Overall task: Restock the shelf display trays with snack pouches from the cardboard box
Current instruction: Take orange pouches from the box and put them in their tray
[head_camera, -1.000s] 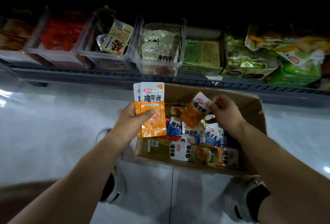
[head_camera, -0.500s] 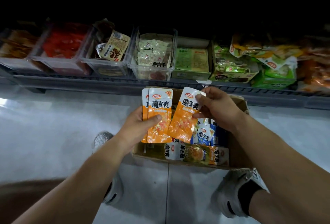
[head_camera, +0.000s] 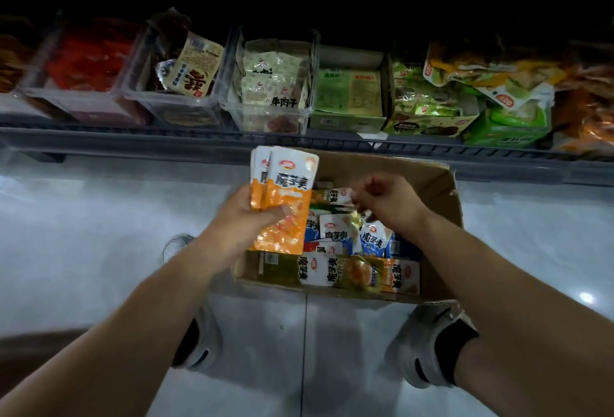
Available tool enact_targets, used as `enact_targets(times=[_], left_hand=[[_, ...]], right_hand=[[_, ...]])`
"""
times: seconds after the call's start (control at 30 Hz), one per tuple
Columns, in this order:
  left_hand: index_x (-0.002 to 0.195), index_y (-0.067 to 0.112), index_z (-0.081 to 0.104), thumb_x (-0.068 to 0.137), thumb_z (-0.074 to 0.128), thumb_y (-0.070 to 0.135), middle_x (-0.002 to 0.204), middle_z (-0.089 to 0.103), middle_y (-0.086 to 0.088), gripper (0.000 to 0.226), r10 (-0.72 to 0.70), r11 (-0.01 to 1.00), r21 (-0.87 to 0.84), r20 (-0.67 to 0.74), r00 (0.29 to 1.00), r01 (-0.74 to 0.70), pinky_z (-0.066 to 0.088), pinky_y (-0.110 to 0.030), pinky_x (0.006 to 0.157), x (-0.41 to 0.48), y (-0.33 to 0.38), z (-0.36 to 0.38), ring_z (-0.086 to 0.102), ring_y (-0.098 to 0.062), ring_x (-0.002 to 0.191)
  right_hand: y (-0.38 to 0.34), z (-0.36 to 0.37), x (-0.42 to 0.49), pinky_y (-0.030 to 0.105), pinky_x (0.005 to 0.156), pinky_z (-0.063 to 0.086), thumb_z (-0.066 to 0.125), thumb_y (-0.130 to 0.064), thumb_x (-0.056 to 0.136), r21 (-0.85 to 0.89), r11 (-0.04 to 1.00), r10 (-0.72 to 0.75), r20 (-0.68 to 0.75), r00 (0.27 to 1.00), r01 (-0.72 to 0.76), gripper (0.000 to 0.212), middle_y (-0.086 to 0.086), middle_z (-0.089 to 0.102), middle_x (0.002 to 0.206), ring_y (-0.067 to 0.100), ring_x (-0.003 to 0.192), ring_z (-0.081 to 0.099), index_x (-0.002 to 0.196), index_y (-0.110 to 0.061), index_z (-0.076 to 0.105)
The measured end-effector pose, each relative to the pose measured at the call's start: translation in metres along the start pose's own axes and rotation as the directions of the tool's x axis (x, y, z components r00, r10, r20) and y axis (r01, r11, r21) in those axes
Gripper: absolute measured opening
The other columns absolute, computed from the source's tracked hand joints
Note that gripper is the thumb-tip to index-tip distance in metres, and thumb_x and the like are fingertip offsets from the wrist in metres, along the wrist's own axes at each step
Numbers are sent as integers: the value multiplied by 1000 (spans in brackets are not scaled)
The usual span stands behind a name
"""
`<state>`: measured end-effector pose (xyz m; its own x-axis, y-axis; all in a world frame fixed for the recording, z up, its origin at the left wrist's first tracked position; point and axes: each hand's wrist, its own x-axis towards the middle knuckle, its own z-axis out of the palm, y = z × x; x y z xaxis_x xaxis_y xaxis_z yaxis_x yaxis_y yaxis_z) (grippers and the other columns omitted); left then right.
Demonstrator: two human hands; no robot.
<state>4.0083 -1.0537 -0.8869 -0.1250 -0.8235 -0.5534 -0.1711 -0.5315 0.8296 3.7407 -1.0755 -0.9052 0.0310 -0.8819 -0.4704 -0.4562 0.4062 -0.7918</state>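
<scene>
My left hand (head_camera: 244, 222) grips a small stack of orange and white snack pouches (head_camera: 287, 190), held upright above the left side of the cardboard box (head_camera: 447, 194). My right hand (head_camera: 388, 204) is over the box with its fingers curled. Its fingertips pinch the white end of a pouch (head_camera: 334, 196) lying at the far side. Several more pouches (head_camera: 339, 234), blue, orange and yellow, fill the box. On the shelf behind stand the display trays (head_camera: 269, 119), partly filled with packets.
The box sits on a pale tiled floor between my two grey shoes (head_camera: 428, 343). A dark shelf rail (head_camera: 166, 142) runs just beyond it. Cardboard display cartons with green packets (head_camera: 428, 121) stand at the right of the shelf. The shelf's upper part is dark.
The orange pouch in my right hand has joined the stack in my left hand. My right hand has dropped back into the box. The view has tilted down again.
</scene>
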Motion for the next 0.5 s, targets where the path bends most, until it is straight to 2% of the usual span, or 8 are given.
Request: enact_targets(times=[0.03,0.07,0.13,0.17,0.23,0.27,0.37,0.5], left_hand=[[118,28,65,85,80,22,110,78,3,36,-3,1000,-4,1,1000,3,55,-54,99,1,-2,-3,75,-19,104],[121,28,64,82,81,27,113,78,2,42,-11,1000,-11,5,1000,11,55,-55,99,1,-3,-6,74,-20,105],[126,28,62,73,83,36,116,77,1,58,-19,999,-49,11,1000,19,55,-56,99,2,-7,-8,74,-22,107],[127,28,62,68,86,42,117,76,1,65,-18,998,-66,13,1000,19,55,-56,98,2,-8,-8,74,-23,107],[127,28,62,58,92,53,117,76,0,79,-27,996,-87,14,1000,28,56,-55,95,5,-11,-7,74,-24,107],[127,28,62,59,91,52,116,77,0,77,-24,995,-93,16,1000,26,57,-54,94,6,-12,-5,75,-24,106],[127,27,62,71,79,33,114,77,1,59,-31,993,-113,0,1000,31,58,-51,94,9,-13,-4,76,-22,102],[127,29,61,73,76,30,111,78,4,56,-43,990,-132,-12,999,41,60,-45,87,10,-14,-5,76,-21,102]], right_hand=[[21,-7,1,29,72,58,65,-19,96,-199,980,41,46,998,-31,11,6,73,96,17,84,68,102,-12,71],[42,-14,1,18,75,54,62,-17,98,-362,931,98,118,988,-49,15,5,71,104,15,91,65,108,-11,71],[83,-21,-1,4,73,45,63,-16,97,-476,872,255,243,936,-114,20,5,67,118,12,100,60,115,-11,70],[97,-21,-1,6,78,46,65,-20,96,-525,841,312,279,908,-128,20,4,67,122,13,103,60,115,-15,70],[106,-16,1,23,95,49,67,-28,95,-608,787,346,296,890,-104,25,2,66,123,18,109,61,118,-20,68],[108,-13,3,30,99,48,68,-30,94,-627,774,336,289,896,-89,28,1,65,122,20,111,61,120,-19,67],[113,-7,7,31,100,48,71,-25,92,-610,785,348,286,893,-111,28,0,65,118,19,110,61,118,-19,68],[124,-10,9,31,98,49,67,-22,94,-621,773,379,289,879,-129,8,-1,66,115,17,108,62,100,-28,69]])
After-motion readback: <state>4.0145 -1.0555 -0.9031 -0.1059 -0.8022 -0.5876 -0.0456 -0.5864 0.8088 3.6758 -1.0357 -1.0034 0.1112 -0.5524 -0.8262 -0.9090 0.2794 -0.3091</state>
